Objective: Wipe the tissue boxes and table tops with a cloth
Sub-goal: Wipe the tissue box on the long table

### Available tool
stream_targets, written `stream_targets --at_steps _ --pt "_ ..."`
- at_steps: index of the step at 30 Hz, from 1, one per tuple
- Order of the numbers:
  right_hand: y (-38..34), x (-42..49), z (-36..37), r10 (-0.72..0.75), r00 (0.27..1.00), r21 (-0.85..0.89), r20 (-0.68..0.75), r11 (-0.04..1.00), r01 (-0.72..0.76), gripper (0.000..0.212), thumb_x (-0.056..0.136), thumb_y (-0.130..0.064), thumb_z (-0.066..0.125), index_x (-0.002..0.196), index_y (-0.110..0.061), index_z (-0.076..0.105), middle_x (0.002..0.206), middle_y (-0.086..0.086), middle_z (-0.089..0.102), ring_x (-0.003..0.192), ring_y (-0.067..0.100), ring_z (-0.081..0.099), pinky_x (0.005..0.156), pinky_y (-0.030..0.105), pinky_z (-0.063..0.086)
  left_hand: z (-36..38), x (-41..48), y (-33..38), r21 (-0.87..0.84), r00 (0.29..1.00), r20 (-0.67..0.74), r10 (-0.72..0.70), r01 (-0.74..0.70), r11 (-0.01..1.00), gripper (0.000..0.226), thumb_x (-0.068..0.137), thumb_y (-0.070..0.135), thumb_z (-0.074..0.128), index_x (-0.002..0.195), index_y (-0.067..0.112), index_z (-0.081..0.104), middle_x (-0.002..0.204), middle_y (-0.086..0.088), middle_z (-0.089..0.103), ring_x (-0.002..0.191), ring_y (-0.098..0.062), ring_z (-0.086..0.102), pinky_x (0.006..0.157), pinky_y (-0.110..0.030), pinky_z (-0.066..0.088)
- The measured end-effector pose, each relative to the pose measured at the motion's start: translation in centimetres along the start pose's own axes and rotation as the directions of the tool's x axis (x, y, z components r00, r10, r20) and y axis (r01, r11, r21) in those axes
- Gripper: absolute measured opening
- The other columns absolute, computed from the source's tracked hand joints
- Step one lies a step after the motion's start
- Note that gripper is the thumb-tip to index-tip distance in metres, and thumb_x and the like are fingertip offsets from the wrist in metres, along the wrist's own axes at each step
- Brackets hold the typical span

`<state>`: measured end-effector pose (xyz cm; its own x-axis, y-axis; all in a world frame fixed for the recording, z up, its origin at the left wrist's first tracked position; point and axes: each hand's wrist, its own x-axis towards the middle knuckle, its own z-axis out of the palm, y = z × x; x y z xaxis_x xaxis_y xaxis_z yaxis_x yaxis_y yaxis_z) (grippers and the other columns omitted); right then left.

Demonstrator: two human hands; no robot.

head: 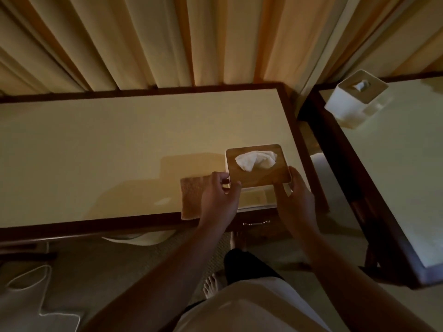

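Note:
A tissue box [257,174] with a wooden lid and a white tissue sticking out stands near the right front corner of the cream table top [107,149]. My left hand [219,200] grips its left side, thumb on the lid's front edge. My right hand [296,195] grips its right front corner. A brown cloth [191,200] lies flat on the table just left of the box, partly under my left hand. A second, white tissue box [357,99] stands on the neighbouring table [407,164] at the right.
Pleated curtains [167,39] hang right behind both tables. A narrow gap separates the two dark-framed tables. A drawer handle [255,222] shows under the front edge. A white cushion [28,300] lies on the floor at lower left, my bare foot [212,285] below.

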<state>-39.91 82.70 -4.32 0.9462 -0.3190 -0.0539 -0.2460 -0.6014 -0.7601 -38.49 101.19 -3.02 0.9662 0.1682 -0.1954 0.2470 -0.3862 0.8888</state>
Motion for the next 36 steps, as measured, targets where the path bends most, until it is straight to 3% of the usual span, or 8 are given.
stream_targets --at_steps 7,12,16,23,26,29,32,36 --pt "-0.7 -0.4 0.5 -0.134 0.991 -0.217 -0.006 0.967 0.130 0.064 0.108 -0.056 0.034 0.162 -0.022 0.026 0.165 0.008 0.037 0.151 0.028 0.037 0.119 0.054 0.038 -1.2 0.9 -0.9 0.017 0.998 0.050 0.037 -0.038 0.999 0.028 0.106 0.042 0.055 0.124 0.022 0.064 0.105 0.018 0.062 0.094 0.001 0.061 0.076 -0.024 0.051" --pt "-2.6 -2.0 2.4 -0.342 0.900 -0.413 0.272 0.803 0.430 0.065 0.110 -0.044 0.025 0.166 -0.014 0.012 0.174 0.006 0.009 0.162 0.018 -0.002 0.132 0.047 0.003 -2.5 3.2 -5.2 0.398 0.967 0.115 0.228 -0.256 0.881 0.040 0.106 0.027 0.047 0.143 0.014 0.055 0.150 -0.008 0.052 0.142 -0.026 0.044 0.108 -0.037 0.041" --pt "-2.6 -2.4 3.9 -0.354 0.840 -0.509 0.411 0.676 0.533 0.067 0.111 -0.045 0.019 0.166 -0.012 -0.001 0.174 0.006 -0.008 0.160 0.019 -0.018 0.130 0.047 -0.006 -2.3 4.3 -8.8 0.639 0.911 0.403 0.084 -0.346 0.687 0.063 0.112 0.041 0.024 0.168 0.016 0.006 0.176 -0.010 -0.005 0.160 -0.028 -0.015 0.128 -0.041 -0.011" --pt "-1.8 -2.1 4.7 -0.368 0.830 -0.584 0.419 0.590 0.557 0.072 0.109 -0.044 0.030 0.166 -0.008 0.006 0.175 0.011 0.001 0.162 0.028 -0.004 0.130 0.056 0.006 -1.4 1.6 -12.7 0.696 0.890 0.367 0.271 -0.456 0.555 0.065 0.109 0.044 0.022 0.168 0.019 0.013 0.175 -0.006 0.009 0.162 -0.027 0.000 0.131 -0.046 -0.001" --pt "-1.7 -2.3 4.7 -0.381 0.832 -0.576 0.403 0.600 0.555 0.070 0.108 -0.038 0.033 0.165 -0.006 0.011 0.174 0.014 0.007 0.162 0.030 0.000 0.129 0.058 0.008 -0.9 0.8 -13.3 0.578 0.909 0.167 0.381 -0.404 0.709 0.051 0.103 0.021 0.051 0.153 0.012 0.051 0.158 -0.009 0.050 0.154 -0.027 0.035 0.129 -0.046 0.021" --pt "-1.9 -2.3 4.5 -0.371 0.829 -0.538 0.418 0.634 0.555 0.072 0.101 -0.035 0.028 0.165 -0.005 0.012 0.174 0.014 0.007 0.162 0.029 -0.001 0.130 0.057 0.005 0.0 1.3 -8.7 0.173 0.998 -0.054 0.025 -0.015 0.985 0.033 0.111 0.028 0.041 0.134 0.015 0.061 0.132 -0.006 0.067 0.128 -0.029 0.062 0.106 -0.048 0.053" --pt "-2.0 -2.0 4.4 -0.344 0.830 -0.516 0.440 0.659 0.547 0.077 0.094 -0.031 0.025 0.166 -0.004 0.012 0.174 0.013 0.005 0.162 0.029 -0.004 0.130 0.057 0.003 1.2 3.5 -2.6 -0.282 0.965 0.066 -0.255 0.263 0.923 0.045 0.112 0.044 0.033 0.134 0.020 0.064 0.123 -0.004 0.068 0.112 -0.025 0.067 0.095 -0.044 0.056" --pt "-1.9 -1.4 4.3 -0.338 0.817 -0.495 0.467 0.666 0.558 0.085 0.086 -0.028 0.023 0.167 -0.009 0.008 0.174 0.008 -0.002 0.161 0.028 -0.009 0.129 0.055 -0.003 1.8 6.3 -1.2 -0.599 0.922 0.259 -0.287 0.387 0.701 0.055 0.097 0.068 0.042 0.131 0.035 0.070 0.126 0.001 0.074 0.116 -0.020 0.071 0.108 -0.050 0.052"
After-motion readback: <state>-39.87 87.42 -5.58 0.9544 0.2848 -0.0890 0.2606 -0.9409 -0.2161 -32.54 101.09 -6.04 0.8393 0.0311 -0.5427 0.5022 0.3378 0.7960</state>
